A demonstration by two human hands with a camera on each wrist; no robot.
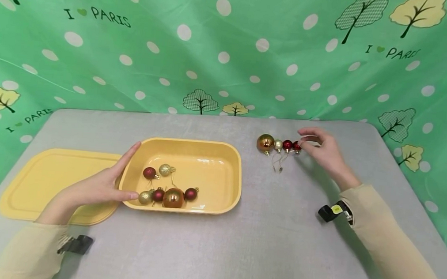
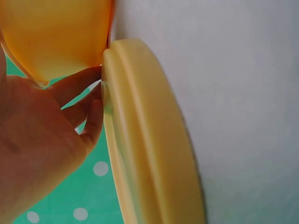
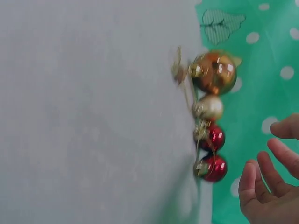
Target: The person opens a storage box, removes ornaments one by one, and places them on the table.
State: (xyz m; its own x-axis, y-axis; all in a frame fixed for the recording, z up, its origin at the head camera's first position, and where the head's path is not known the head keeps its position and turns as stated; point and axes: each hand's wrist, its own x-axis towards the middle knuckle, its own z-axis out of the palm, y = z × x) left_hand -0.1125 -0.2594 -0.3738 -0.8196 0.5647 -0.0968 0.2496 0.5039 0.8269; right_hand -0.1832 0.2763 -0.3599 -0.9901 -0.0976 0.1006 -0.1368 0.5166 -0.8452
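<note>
My left hand (image 1: pixel 99 186) holds the left end of a yellow plastic box (image 1: pixel 222 150), its thumb over the near-left rim and its fingers at the far-left side. Inside lie a large gold-orange Christmas bauble (image 1: pixel 173 198), small glittery gold baubles (image 1: pixel 164 170) and several dark red baubles (image 1: pixel 191 194). My right hand (image 1: pixel 326 154) hovers beside a row of baubles at the back right, thumb and fingers apart and gripping nothing. That row holds a large gold-orange bauble (image 3: pixel 216 73), a small pale gold bauble (image 3: pixel 210 108) and two shiny red baubles (image 3: pixel 214 168).
A yellow lid (image 1: pixel 36 176) lies on the grey table (image 1: pixel 245 256), left of the box and partly under my left forearm. Thin gold hanging strings (image 1: pixel 276 162) trail in front of the row. Behind the table hangs a green dotted cloth (image 1: pixel 246 61).
</note>
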